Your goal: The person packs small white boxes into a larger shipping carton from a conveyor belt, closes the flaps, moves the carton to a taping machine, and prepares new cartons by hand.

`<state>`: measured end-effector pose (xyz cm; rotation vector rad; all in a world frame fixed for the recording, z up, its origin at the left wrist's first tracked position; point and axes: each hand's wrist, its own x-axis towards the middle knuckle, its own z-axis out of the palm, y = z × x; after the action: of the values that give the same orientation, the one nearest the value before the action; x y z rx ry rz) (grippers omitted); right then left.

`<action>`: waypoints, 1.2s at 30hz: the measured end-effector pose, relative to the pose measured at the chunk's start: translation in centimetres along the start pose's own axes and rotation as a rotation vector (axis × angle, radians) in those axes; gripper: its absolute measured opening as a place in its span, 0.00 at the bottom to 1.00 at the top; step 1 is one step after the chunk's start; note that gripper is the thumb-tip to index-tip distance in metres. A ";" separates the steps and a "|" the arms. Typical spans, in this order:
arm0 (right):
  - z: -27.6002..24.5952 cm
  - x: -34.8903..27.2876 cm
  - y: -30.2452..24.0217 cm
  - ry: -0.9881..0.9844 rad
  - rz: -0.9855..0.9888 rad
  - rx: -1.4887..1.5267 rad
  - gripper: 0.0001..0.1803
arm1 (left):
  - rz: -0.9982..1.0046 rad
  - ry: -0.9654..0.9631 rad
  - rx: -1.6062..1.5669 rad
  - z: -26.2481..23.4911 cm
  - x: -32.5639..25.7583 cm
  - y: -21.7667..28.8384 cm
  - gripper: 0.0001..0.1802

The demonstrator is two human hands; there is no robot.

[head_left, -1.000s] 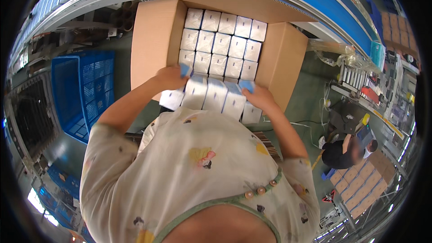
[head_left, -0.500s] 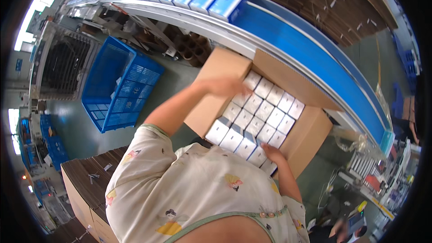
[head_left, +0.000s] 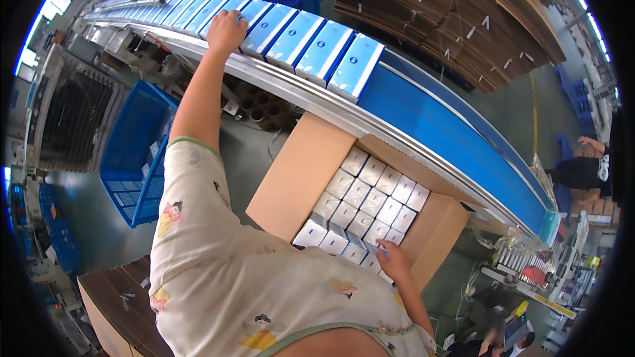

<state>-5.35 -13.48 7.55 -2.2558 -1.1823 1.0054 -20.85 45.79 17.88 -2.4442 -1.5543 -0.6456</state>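
Observation:
My left hand (head_left: 227, 30) reaches up to a row of blue-and-white packs (head_left: 319, 44) standing side by side on the conveyor. Its fingers are bent over the top of one pack, closed on it. Below, an open cardboard carton (head_left: 301, 175) holds several rows of white-ended packs (head_left: 360, 193), set closely together. My right hand (head_left: 395, 261) rests at the carton's near right part, fingers apart and touching the packs' ends. The nearest packs are partly hidden by my shirt.
The blue conveyor belt (head_left: 456, 129) curves past the carton's far side. A blue crate (head_left: 132, 158) stands on the floor at left. Flattened cardboard (head_left: 436, 16) is stacked beyond the belt, more cardboard (head_left: 119, 297) at lower left. A person (head_left: 582, 172) is at the far right.
My left hand has moved from the packs in the carton up and left to the row on the conveyor. My right hand stays at the carton. The view has shifted.

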 end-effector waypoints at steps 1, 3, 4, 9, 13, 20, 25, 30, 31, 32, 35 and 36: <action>-1.8 0.5 -2.4 0.077 -0.051 0.041 0.14 | 0.008 0.003 0.020 0.1 0.1 0.6 0.21; -5.4 1.8 -6.2 0.281 -0.158 0.084 0.14 | -0.003 -0.103 -0.046 -0.3 -0.1 2.8 0.22; -7.1 2.9 -7.0 0.403 -0.227 0.097 0.14 | -0.025 -0.205 -0.113 -1.6 -0.4 4.6 0.23; -16.1 12.4 -9.3 0.783 -0.281 -0.076 0.23 | 0.078 -0.635 -0.744 -1.2 -1.2 8.0 0.25; -19.3 18.9 -6.8 0.706 0.013 0.172 0.38 | 0.235 -0.589 -0.503 -0.7 -6.0 17.8 0.51; -21.8 16.4 -4.7 0.689 -0.187 0.677 0.31 | 0.163 -0.587 -1.005 -1.6 -7.9 20.7 0.50; -20.7 5.6 -7.6 1.010 -0.454 0.462 0.36 | 0.381 -0.266 -1.035 -10.3 -14.0 18.2 0.44; -11.1 -4.3 -3.5 0.821 -0.084 0.636 0.47 | 0.510 -0.357 -1.069 -14.4 -25.2 16.6 0.58; -9.5 -5.2 -1.9 0.639 0.054 0.723 0.45 | 0.421 -0.510 -0.907 -14.2 -27.2 16.4 0.58; -7.4 -5.1 -0.1 0.540 0.123 0.802 0.46 | 0.084 -0.927 -0.907 -13.8 -28.7 17.0 0.58; -2.0 -2.5 6.5 0.118 0.274 0.245 0.49 | 0.295 -1.353 -0.345 -5.7 -32.3 17.1 0.57; -0.3 -0.8 9.0 0.024 0.416 0.010 0.45 | 0.346 -1.400 -0.134 -2.9 -33.5 17.8 0.54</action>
<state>-0.54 -19.22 2.41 -2.5566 -0.7052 1.1204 -17.78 9.44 7.04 -3.2653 -1.1773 1.3385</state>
